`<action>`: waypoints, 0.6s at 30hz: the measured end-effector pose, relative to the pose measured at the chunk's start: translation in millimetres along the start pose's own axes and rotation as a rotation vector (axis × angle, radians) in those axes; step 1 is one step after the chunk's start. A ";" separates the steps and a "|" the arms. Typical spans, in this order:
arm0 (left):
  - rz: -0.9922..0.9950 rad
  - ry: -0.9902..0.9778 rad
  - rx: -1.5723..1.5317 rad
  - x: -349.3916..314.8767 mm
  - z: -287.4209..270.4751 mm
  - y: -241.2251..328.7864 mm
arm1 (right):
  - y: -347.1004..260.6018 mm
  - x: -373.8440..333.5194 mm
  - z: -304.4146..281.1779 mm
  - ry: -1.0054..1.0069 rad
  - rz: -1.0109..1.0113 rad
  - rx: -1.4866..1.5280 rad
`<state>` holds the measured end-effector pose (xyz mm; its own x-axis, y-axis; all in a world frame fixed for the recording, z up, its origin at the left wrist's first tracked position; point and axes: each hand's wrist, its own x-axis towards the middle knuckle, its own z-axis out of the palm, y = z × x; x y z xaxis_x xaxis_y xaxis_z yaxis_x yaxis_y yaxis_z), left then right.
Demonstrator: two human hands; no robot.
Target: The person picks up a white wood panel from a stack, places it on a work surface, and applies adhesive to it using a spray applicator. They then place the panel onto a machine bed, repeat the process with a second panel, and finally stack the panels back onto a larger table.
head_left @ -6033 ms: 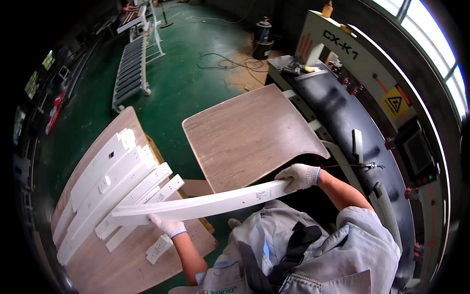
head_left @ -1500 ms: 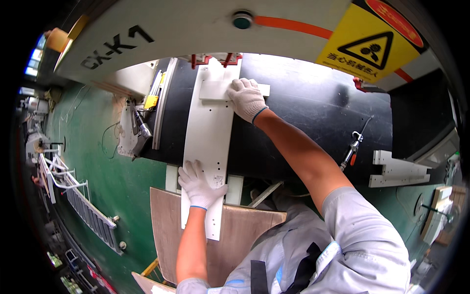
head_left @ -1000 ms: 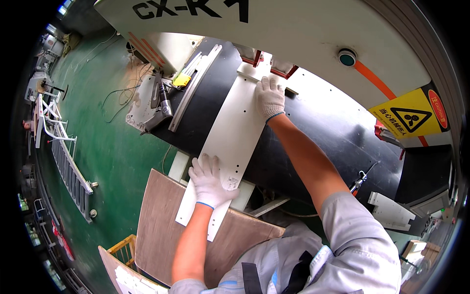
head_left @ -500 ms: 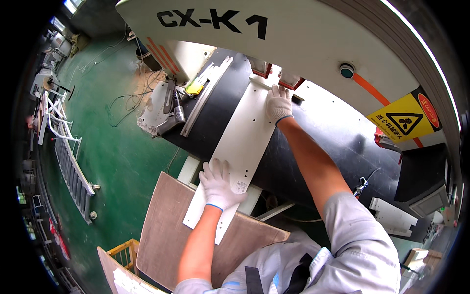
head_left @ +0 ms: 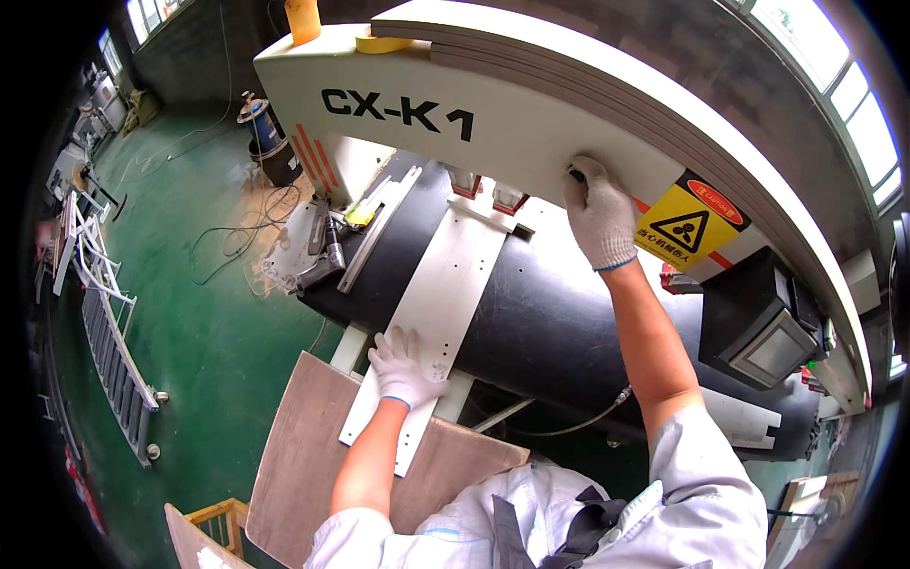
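Note:
A long white drilled board point(head_left: 447, 275) lies lengthwise across the black machine bed, its far end by the red-edged clamps point(head_left: 508, 198) under the beam. Its near end reaches over a brown wooden panel point(head_left: 299, 427). My left hand point(head_left: 408, 368), in a pale knit glove, rests flat on the near part of the board with fingers spread. Up on the front of the white machine beam point(head_left: 531, 133), my gloved right hand point(head_left: 603, 218) has its fingers bent around a dark round push button point(head_left: 577, 176). The hand hides part of the button.
A cordless drill point(head_left: 334, 248) and a metal rail point(head_left: 379, 230) lie left of the board. At the right hangs a black-housed screen point(head_left: 763, 346), below a yellow warning sign point(head_left: 690, 223). A ladder-like roller frame point(head_left: 116, 351) stands on the green floor.
My right hand has left the board's far end and moved up and right to the button on the beam. The left hand stays on the board. The view has tilted upward.

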<state>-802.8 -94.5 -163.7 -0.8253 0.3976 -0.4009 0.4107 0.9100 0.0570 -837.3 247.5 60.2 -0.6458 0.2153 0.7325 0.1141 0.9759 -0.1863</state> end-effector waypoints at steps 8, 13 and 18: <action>0.011 0.042 -0.019 -3.7 -1.2 2.8 | 22.2 2.9 11.0 -0.013 -0.057 -0.004; -0.009 0.040 0.009 -4.3 2.0 0.5 | 16.2 -10.2 -9.1 -0.149 0.035 0.112; -0.021 0.027 0.056 -4.2 1.6 1.7 | 61.3 -141.2 -29.5 -0.433 0.456 0.204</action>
<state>-798.0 -94.8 -163.4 -0.8438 0.3824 -0.3766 0.4136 0.9105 -0.0022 -716.9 278.0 -35.3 -0.8169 0.5293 0.2293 0.3298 0.7547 -0.5672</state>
